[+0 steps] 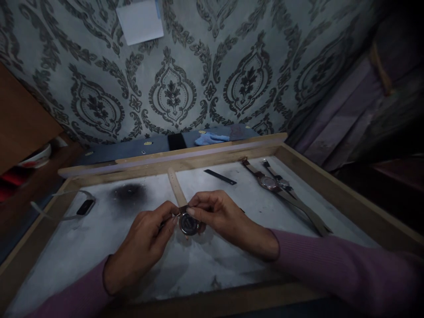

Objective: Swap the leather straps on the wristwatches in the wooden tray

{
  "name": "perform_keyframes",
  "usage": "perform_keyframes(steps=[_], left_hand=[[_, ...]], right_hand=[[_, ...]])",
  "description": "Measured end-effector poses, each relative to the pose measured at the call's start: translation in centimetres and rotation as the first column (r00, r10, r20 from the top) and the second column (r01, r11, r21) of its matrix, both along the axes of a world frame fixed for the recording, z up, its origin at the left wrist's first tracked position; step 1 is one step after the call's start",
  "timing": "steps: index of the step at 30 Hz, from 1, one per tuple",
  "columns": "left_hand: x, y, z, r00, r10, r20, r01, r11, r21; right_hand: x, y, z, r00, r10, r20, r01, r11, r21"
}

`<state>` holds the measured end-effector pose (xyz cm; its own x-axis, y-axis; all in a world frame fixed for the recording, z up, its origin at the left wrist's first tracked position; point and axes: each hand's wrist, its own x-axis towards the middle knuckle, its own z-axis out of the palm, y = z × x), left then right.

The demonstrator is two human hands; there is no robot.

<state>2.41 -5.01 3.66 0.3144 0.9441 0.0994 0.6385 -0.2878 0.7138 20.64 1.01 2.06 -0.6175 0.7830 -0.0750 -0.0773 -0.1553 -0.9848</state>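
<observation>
Between my hands is a wristwatch point(190, 224), its round dark metal face or back turned up. A light strap point(177, 187) runs from its upper end away from me; at the lower end I see no strap. My left hand point(145, 232) pinches the watch's upper left edge, and something thin and dark shows between its fingers. With thumb and forefinger, my right hand point(220, 216) grips the place where strap and case meet. The fingertips hide the joint itself. Just beyond the hands lies a flat black strip point(220, 176), perhaps a blade.
A wood-rimmed white tray point(92, 247) surrounds the work. Two watches point(268, 182) with long straps lie at the right, a smartwatch point(86, 206) with a pale band at the left. Blue cloth point(212, 138) rests behind the back rim, before a patterned wall point(205, 79).
</observation>
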Motion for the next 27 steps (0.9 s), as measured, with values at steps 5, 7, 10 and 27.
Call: perform_keyframes(steps=[5,7,10,27], left_hand=[[-0.05,0.03,-0.04,1.000,-0.008,0.010,0.008,1.000,0.017],[-0.09,0.06,-0.07,1.000,-0.010,0.011,0.009,1.000,0.012],[-0.13,0.12,-0.10,1.000,-0.014,0.019,0.014,1.000,-0.007],[0.05,0.31,0.14,0.996,0.004,0.085,0.003,0.997,-0.079]], right_hand=[[-0.01,0.01,-0.08,1.000,0.003,0.003,-0.003,1.000,0.008],[0.02,0.01,-0.14,1.000,0.001,0.012,-0.001,1.000,-0.004],[0.03,0.05,-0.21,1.000,-0.008,0.019,0.009,0.999,-0.038],[-0.13,0.13,-0.07,0.999,-0.012,0.045,0.013,0.999,-0.037]])
